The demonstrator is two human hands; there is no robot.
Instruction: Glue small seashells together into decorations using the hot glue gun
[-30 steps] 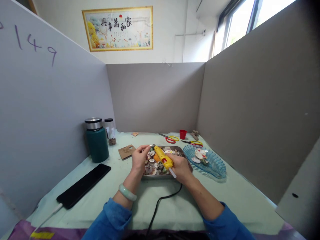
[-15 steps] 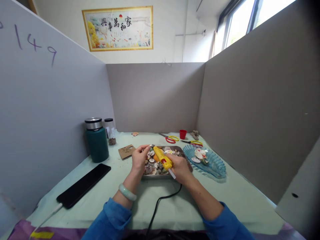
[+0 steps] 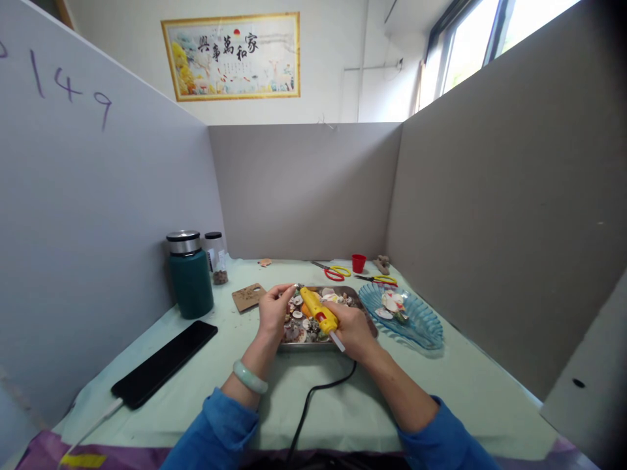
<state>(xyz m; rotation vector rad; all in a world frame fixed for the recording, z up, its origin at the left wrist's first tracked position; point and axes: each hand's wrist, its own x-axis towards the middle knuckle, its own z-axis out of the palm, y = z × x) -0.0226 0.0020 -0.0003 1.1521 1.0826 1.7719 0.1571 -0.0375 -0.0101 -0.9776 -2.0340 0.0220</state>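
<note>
My right hand (image 3: 353,329) is closed around a yellow glue gun (image 3: 319,311), with its nozzle aimed left toward my left fingertips. My left hand (image 3: 274,312) pinches a small object at its fingertips, too small to name, right at the nozzle. Both hands hover over a metal tray (image 3: 365,316) filled with several shells and small pieces. The gun's black cord (image 3: 309,401) runs toward me across the table.
A blue glass shell-shaped dish (image 3: 421,323) holding shells lies right of the tray. Two scissors (image 3: 336,270), a red cup (image 3: 358,263), a green flask (image 3: 189,274), a small jar (image 3: 215,257), a cardboard piece (image 3: 248,296) and a black phone (image 3: 164,362) lie around. Partition walls enclose three sides.
</note>
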